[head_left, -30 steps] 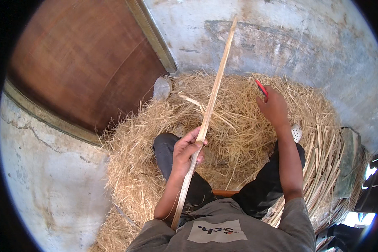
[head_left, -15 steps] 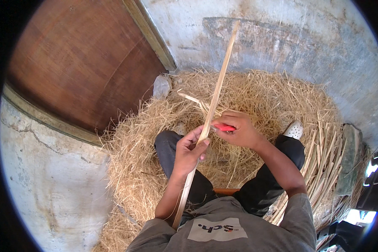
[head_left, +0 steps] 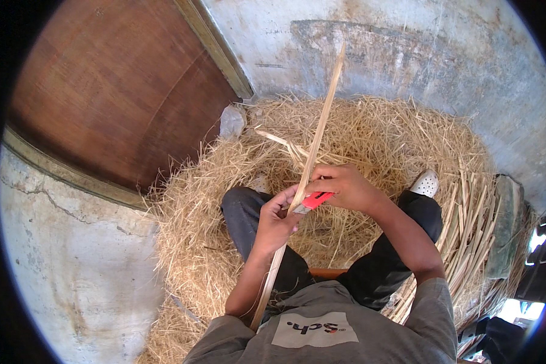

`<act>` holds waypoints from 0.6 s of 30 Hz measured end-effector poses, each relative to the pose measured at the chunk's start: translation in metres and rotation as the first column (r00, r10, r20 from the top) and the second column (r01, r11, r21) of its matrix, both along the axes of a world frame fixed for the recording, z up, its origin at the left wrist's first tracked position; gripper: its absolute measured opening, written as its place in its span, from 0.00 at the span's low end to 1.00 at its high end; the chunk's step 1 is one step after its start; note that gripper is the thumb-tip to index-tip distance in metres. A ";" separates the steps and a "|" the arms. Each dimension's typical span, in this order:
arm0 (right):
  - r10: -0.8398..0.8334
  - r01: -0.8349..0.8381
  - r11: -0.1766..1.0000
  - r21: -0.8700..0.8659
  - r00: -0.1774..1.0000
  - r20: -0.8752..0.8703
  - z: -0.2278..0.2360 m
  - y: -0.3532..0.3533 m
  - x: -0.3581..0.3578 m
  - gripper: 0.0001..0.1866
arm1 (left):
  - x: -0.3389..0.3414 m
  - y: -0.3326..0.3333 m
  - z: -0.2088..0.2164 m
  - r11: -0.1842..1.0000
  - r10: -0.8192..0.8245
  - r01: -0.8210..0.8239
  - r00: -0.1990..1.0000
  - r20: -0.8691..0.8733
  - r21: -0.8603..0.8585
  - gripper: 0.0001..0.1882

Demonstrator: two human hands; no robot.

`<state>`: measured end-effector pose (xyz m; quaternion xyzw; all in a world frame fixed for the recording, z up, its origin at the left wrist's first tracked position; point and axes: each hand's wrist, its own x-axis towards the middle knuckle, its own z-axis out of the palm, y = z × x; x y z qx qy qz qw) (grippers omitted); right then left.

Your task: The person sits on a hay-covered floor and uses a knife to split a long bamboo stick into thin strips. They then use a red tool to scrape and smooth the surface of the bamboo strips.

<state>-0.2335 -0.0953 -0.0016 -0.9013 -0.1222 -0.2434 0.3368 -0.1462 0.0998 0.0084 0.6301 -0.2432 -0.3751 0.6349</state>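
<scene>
A long pale strip, wood or bamboo by its look, runs slantwise from beside my left forearm up toward the far wall. My left hand is closed around it near its middle. In my right hand is a red-handled knife; its grey blade lies against the strip, right beside my left fingers. My right fingertips also reach the strip just above the blade. A thin pale piece sticks out to the left beyond my hands; whether it is joined to the strip I cannot tell.
Shavings heap around my legs. On the right lies a bundle of long strips beside a greenish roll. A brown door panel and a stained wall stand beyond. A whitish lump rests by the door frame.
My right hand has turned the knife, so the blade now points down and left toward my left fingers. The strip's far tip has dropped slightly.
</scene>
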 end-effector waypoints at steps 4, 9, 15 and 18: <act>-0.052 0.034 0.992 0.123 0.987 0.154 -0.002 -0.006 0.008 0.07 | -0.001 0.004 -0.002 1.000 0.017 -0.017 0.999 -0.046 0.000 0.25; -0.248 0.242 0.573 0.783 0.962 -0.116 0.007 -0.025 0.009 0.07 | -0.007 0.015 -0.008 0.999 0.000 0.002 0.999 -0.045 0.052 0.25; -0.473 0.234 0.137 0.963 0.870 -0.144 0.006 -0.083 -0.002 0.05 | -0.023 0.032 -0.023 0.996 -0.061 0.064 0.997 -0.049 0.056 0.24; -0.637 0.288 0.104 0.952 0.754 -0.159 0.003 -0.118 -0.016 0.05 | -0.021 0.043 -0.034 0.998 -0.051 0.056 0.993 -0.107 0.038 0.23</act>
